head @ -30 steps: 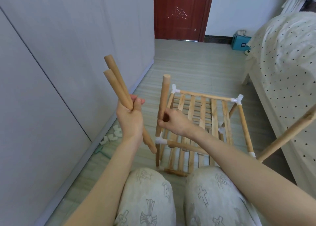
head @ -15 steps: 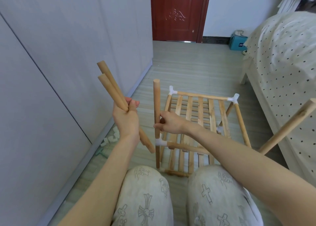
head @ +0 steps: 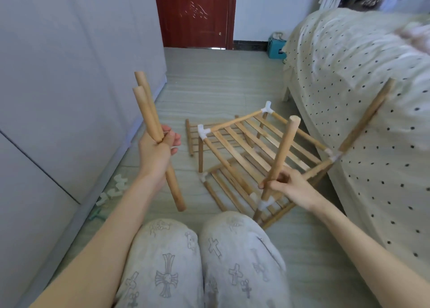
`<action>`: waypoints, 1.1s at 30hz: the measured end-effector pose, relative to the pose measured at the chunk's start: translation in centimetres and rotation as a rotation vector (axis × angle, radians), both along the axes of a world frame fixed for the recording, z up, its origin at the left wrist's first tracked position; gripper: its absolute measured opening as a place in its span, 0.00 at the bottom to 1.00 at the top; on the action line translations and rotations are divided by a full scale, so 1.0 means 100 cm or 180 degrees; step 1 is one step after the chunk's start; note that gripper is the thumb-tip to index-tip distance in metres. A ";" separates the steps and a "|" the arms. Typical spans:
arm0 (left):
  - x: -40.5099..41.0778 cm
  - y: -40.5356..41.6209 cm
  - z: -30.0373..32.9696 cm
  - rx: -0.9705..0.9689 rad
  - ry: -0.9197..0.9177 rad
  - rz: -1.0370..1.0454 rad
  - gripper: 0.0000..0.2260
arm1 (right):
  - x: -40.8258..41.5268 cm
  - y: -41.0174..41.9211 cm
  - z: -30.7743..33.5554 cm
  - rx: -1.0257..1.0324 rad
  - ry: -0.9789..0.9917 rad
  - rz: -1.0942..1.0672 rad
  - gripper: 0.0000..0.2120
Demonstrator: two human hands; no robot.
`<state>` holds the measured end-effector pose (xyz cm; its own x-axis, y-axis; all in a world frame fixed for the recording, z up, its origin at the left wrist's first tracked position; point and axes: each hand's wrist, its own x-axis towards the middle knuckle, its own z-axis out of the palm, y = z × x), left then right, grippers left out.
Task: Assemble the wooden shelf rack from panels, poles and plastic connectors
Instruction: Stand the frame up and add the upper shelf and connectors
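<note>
On the floor between the wardrobe (head: 58, 75) and the bed (head: 363, 103), the partly built rack (head: 251, 149) is being fitted with its upper poles. An upright pole (head: 280, 155) is being gripped low on its shaft by the right hand (head: 287, 185), fingers curled round it just above the white connector (head: 266, 203) at the rack's near corner. The pole's foot is being seated in that connector, by the look of it, though how deep it sits cannot be told. Two spare poles (head: 152, 126) are being held together in the clenched left hand (head: 158, 148), tilted and raised clear of the floor.

Another pole (head: 365, 116) is already standing at the right corner beside the bed. The two far connectors (head: 266, 106) are showing open sockets. A loose slatted panel (head: 193, 130) is lying behind the rack, and spare connectors (head: 114, 189) are lying by the wardrobe's base.

Step in hand, as judged: pole insertion, second of four. Next, firm downward pressure along the pole's axis is likely being called for, the rack being steadied, before a spare pole is passed across to the right hand.
</note>
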<state>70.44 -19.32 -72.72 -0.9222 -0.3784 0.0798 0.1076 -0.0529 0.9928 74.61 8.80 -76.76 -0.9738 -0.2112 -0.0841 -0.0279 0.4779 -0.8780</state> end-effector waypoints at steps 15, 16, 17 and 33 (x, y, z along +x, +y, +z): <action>-0.018 0.021 -0.050 -0.0410 -0.0914 -0.1205 0.07 | -0.003 -0.022 -0.028 -0.1300 0.0256 -0.1274 0.24; -0.023 0.022 -0.061 -0.0638 -0.1038 -0.1321 0.08 | -0.002 -0.017 -0.027 -0.1257 0.0222 -0.1145 0.25; -0.029 0.023 -0.071 -0.1071 -0.1072 -0.1421 0.09 | -0.001 -0.012 -0.027 -0.1238 0.0179 -0.1053 0.26; -0.078 0.074 -0.118 -0.5761 0.0259 -0.2590 0.24 | -0.003 0.025 -0.030 -0.1332 -0.0009 -0.0618 0.25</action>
